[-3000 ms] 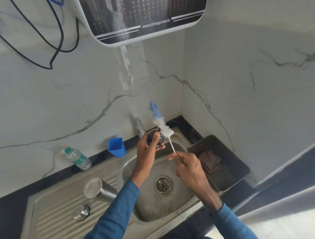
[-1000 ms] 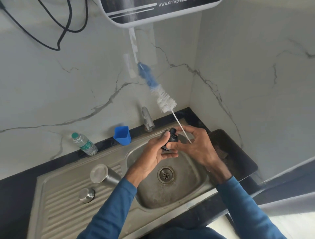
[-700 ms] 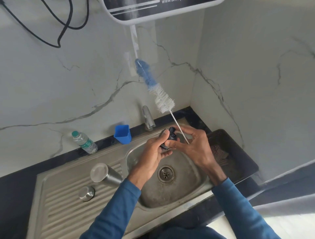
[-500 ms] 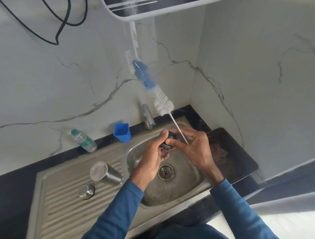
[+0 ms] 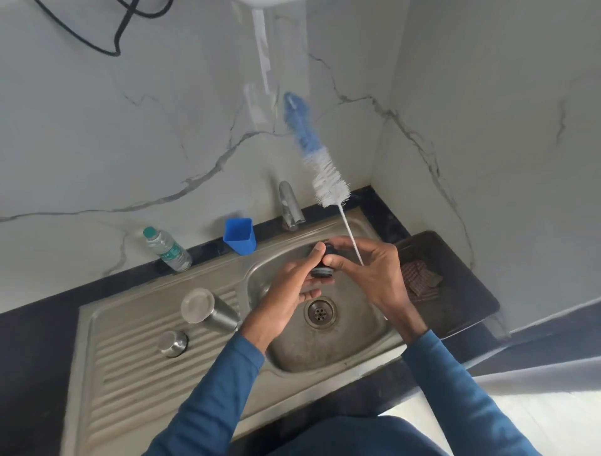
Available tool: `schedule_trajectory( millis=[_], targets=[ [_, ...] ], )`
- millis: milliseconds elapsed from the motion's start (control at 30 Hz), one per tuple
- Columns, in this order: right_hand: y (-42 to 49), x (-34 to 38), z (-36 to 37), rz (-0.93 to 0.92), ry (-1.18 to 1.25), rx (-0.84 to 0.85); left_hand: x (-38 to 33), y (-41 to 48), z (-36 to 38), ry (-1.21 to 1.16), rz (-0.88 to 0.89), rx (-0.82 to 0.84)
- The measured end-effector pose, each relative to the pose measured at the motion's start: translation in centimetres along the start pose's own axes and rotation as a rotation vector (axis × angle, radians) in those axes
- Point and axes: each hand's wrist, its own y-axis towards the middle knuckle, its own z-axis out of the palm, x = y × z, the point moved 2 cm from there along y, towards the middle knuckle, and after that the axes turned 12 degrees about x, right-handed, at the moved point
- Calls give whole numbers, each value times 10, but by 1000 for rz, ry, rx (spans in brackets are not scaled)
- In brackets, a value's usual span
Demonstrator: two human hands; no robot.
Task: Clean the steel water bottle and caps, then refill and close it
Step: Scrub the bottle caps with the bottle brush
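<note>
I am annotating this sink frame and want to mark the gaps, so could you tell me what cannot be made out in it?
- Dark cap, head view: mostly covered by the left hand and right hand.
- Steel bottle: its mouth faces away; inside hidden.
- Bottle brush: its blue tip is blurred, and its handle end is hidden in the right hand.
- Wall unit: cut off by the top edge.
- Plastic bottle: label too small to read.

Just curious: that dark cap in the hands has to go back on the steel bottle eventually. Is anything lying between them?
Nothing visible does. The dark cap is held over the basin; the steel bottle lies on the drainboard to its left, with only the left hand and bare ribbed steel between.
</note>
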Motion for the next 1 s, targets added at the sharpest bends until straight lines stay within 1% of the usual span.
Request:
schedule_trajectory(
  millis=[100, 167, 300, 400, 467, 567, 800, 900, 1000],
  targets=[
    [-4, -5, 15, 74, 43, -12, 4, -10, -18, 77, 24, -59],
    [-6, -6, 28, 122, 70, 5, 5, -20, -29, 153, 72, -80],
    [-11, -13, 60, 250, 77, -16, 5, -40, -59, 219, 166, -140],
    [-15, -21, 86, 336, 97, -3, 8, -56, -87, 321, 179, -191],
    [-18, -19, 105, 349, 116, 3, 10, -68, -105, 369, 187, -207],
    [-20, -14, 130, 320, 118, 3, 11, -85, -127, 438, 216, -222],
    [-18, -4, 186, 283, 68, -29, 11, -117, -167, 556, 291, -219],
    [-20, -2, 209, 290, 37, -40, 12, -131, -189, 626, 330, -265],
    [-22, 1, 231, 326, 23, -76, 17, -144, -211, 623, 345, -331]
  ],
)
